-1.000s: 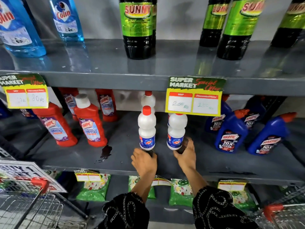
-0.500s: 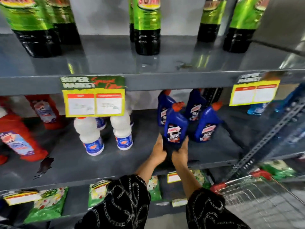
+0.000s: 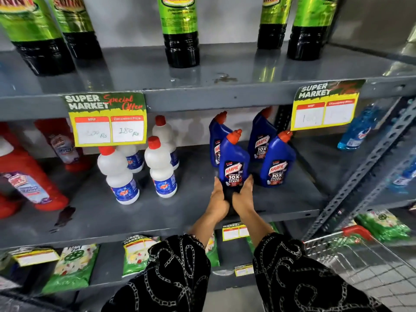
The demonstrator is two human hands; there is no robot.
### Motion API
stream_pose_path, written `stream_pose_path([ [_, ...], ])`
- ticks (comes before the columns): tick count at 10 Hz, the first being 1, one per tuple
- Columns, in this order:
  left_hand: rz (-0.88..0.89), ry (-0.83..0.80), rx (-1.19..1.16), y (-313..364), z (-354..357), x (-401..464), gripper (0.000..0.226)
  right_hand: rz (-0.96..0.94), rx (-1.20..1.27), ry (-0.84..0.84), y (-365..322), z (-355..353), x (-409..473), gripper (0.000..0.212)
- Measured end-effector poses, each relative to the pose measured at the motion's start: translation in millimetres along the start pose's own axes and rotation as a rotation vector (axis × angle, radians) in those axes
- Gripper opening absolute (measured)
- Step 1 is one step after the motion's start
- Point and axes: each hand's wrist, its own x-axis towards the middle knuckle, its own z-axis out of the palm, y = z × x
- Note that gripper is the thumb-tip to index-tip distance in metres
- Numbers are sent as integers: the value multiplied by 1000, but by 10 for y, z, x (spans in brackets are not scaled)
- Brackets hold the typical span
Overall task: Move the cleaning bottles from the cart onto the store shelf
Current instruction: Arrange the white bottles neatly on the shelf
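Both hands have gone from the white bottles (image 3: 161,170) over to a blue Harpic bottle (image 3: 234,163). Now the left hand (image 3: 218,198) and the right hand (image 3: 243,195) squeeze its bottom from each side. It stands up straight on the grey middle shelf (image 3: 191,208), just in front of three more blue Harpic bottles (image 3: 278,161). Down at the right is the wire cart (image 3: 351,255).

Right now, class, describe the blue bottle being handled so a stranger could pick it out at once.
Find the middle grey shelf, below the row of green-labelled black bottles. Right of the white bottles stand four blue Harpic bottles. Yours is the front-left blue bottle, the only one clasped at its base by both hands, left and right.
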Motion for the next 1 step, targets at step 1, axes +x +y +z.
stream_pose_path([
  [1, 53, 4, 244, -74, -228, -226, 49, -112, -112, 48, -47, 31, -267, 85],
])
